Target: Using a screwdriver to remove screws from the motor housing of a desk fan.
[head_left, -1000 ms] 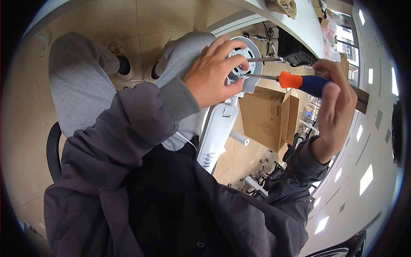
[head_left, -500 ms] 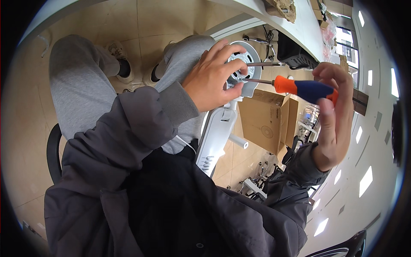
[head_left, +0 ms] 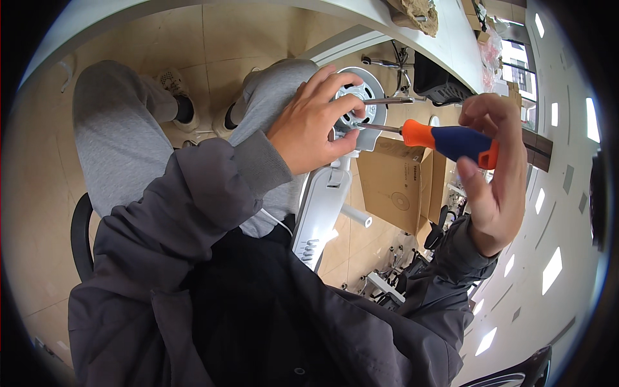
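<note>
My left hand [head_left: 316,122] curls over the round grey motor housing [head_left: 371,90] of a white electric fan, thumb and fingers gripping it beside its slots. From the housing a metal shaft [head_left: 390,100] sticks out to the right. A screwdriver [head_left: 451,138] with an orange and blue handle has its tip at the housing face, close to my left thumb. Loosely around the handle's butt end is my right hand [head_left: 493,174], its fingers curled and its thumb below the handle. The fan's white body with buttons [head_left: 322,209] slopes down toward my lap.
An open cardboard box [head_left: 393,180] stands on the tiled floor beyond the fan. The white table edge [head_left: 309,8] runs across the top. A black basket-like object [head_left: 442,77] and chair bases [head_left: 393,61] are at the upper right. A white cord [head_left: 277,220] hangs by my leg.
My right thumb has slid down off the handle's side, and the fingers have shifted round its end. Left hand and housing keep their places together; the whole view has shifted slightly.
</note>
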The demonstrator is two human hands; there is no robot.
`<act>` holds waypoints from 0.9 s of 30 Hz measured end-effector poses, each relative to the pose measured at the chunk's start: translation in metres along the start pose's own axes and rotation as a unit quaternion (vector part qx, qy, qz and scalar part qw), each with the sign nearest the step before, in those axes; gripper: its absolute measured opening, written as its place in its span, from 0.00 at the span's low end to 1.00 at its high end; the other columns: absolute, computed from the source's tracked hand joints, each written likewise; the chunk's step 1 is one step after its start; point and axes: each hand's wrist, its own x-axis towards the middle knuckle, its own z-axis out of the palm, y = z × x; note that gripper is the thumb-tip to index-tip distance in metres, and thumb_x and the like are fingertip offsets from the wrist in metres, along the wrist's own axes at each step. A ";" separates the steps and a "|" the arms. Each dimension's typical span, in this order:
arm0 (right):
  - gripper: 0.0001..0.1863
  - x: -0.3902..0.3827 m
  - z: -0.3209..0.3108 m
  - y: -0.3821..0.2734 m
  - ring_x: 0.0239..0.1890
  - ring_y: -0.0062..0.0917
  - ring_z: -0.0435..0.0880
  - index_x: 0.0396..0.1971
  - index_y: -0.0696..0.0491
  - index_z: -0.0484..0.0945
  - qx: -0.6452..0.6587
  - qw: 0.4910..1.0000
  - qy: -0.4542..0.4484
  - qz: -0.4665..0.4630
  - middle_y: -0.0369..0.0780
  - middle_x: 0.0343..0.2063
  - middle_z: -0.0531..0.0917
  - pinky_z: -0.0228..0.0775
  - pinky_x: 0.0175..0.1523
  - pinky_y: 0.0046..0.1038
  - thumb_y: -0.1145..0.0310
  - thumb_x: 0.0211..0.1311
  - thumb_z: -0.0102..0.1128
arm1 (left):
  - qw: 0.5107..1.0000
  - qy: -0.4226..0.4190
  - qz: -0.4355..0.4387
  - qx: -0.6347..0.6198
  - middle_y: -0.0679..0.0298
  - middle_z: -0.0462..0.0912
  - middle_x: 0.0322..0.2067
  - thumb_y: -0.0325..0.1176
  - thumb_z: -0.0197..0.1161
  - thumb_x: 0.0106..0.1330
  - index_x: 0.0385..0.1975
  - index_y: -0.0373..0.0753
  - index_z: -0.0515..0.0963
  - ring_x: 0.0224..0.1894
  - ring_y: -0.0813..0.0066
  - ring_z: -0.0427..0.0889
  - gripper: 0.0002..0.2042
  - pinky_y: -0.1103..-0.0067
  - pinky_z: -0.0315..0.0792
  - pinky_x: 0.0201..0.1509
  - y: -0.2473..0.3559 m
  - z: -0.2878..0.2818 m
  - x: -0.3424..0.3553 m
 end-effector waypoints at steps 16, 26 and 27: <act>0.22 0.014 0.019 0.023 0.28 0.30 0.75 0.36 0.60 0.75 0.133 0.975 0.103 -0.146 0.43 0.33 0.79 0.71 0.37 0.28 0.52 0.69 0.64 | 1.000 0.000 -0.003 -0.001 0.59 0.72 0.66 0.30 0.71 0.61 0.42 0.42 0.78 0.75 0.41 0.60 0.12 0.56 0.62 0.74 0.000 0.001 0.001; 0.13 0.007 0.008 0.021 0.36 0.31 0.80 0.43 0.59 0.75 0.089 0.990 0.060 -0.087 0.42 0.40 0.80 0.72 0.44 0.28 0.70 0.61 0.64 | 1.000 0.000 0.000 0.001 0.59 0.71 0.66 0.30 0.71 0.61 0.42 0.42 0.78 0.75 0.40 0.60 0.12 0.56 0.63 0.74 0.000 0.001 0.000; 0.14 0.007 0.010 0.022 0.36 0.31 0.80 0.44 0.59 0.76 0.102 0.986 0.059 -0.118 0.42 0.39 0.80 0.72 0.44 0.28 0.69 0.63 0.65 | 1.000 0.000 0.000 0.000 0.59 0.71 0.66 0.30 0.71 0.61 0.42 0.42 0.78 0.75 0.40 0.60 0.12 0.56 0.63 0.74 0.000 0.001 0.000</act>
